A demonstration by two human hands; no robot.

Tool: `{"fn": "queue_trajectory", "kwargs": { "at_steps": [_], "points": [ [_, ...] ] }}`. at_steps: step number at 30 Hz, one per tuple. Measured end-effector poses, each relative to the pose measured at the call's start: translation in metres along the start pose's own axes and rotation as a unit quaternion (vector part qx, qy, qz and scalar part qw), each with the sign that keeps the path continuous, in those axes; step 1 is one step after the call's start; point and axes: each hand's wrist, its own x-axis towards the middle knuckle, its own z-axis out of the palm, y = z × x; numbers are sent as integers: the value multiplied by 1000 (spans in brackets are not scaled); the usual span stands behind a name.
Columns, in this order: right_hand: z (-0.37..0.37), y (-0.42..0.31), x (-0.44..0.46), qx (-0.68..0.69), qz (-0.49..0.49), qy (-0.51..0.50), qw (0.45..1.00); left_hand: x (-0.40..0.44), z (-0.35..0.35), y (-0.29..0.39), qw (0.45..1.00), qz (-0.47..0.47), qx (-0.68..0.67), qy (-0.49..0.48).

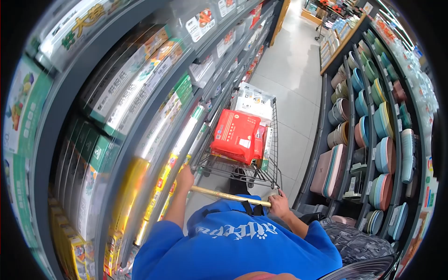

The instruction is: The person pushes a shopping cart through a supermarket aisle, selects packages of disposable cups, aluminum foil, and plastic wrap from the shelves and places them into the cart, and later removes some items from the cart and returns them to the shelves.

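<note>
A wire shopping cart stands in front of me, with its pale handle bar across my waist. My left hand is closed around the bar's left end, close to the shelf. Near the bar's right end, my right hand is wrapped round it. In the cart lies a red package, on top of other red and green packs. Behind it is a white package with dark print.
Shelves of long boxes rise close on my left. To the right, a rack holds stacked plastic bowls and pink trays. A tiled aisle floor runs ahead, towards more displays. A patterned grey bag is beside my right arm.
</note>
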Motion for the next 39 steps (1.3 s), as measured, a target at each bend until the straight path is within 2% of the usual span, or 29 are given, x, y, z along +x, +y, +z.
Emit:
{"fn": "queue_trajectory", "kwargs": {
  "at_steps": [3, 9, 17, 20, 23, 27, 29, 31, 32, 39],
  "points": [
    [-7, 5, 8, 3, -28, 14, 1000, 17, 13, -5, 999, 9, -30, 26],
    [-3, 26, 35, -44, 8, -38, 998, 37, 4, 19, 992, 21, -94, 75],
    [-25, 67, 92, -77, 30, -122, 989, 102, 16, 45, 996, 16, -77, 40],
    [-38, 83, 109, -74, 37, -112, 990, 122, 11, 66, 997, 3, -80, 22],
    [-51, 92, 129, -72, 50, -143, 986, 142, 5, 84, 998, -7, -64, -9],
    [-59, 114, 145, -62, 61, -144, 986, 172, 15, 99, 998, 5, -50, -27],
    [-56, 129, 145, -67, 48, -136, 987, 181, 17, 111, 997, 4, -28, -66],
    [-56, 139, 148, -68, 43, -137, 987, 187, 23, 121, 997, 15, 9, -82],
    [-55, 143, 148, -65, 43, -143, 987, 192, 34, 120, 996, 53, 48, -51],
    [-64, 139, 157, -37, 47, -201, 978, 235, 39, 138, 985, 96, 111, -93]
  ]
}}
